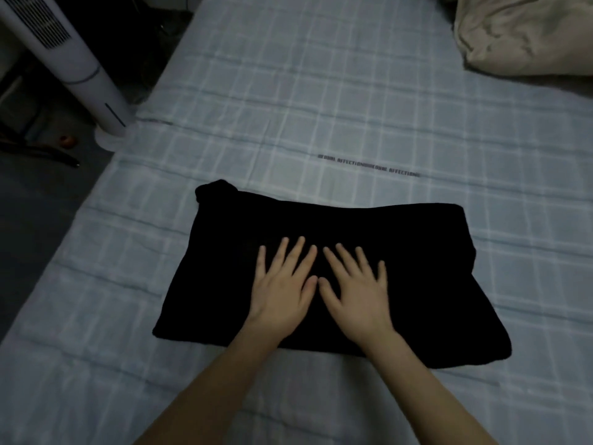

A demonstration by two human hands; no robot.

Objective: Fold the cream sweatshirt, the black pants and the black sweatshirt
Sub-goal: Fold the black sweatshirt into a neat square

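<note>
1. One folded black garment [401, 268] lay on the near part of the bed; in the dim light, pants or sweatshirt could not be told.
2. Two hands pressed flat on it, side by side: left hand [282, 284] and right hand [356, 290], fingers straight and spread, grasping nothing.
3. One cream sweatshirt [519, 33] sat crumpled far right, well apart.
4. One blue plaid sheet [288, 107] covered the bed; one white tower fan [73, 69] stood on the dark floor at the left.

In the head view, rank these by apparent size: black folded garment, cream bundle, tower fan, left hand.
1. black folded garment, clearly largest.
2. cream bundle and tower fan: similar, both cropped by the frame and farther away, so unranked.
3. left hand, smallest, though nearest.
</note>
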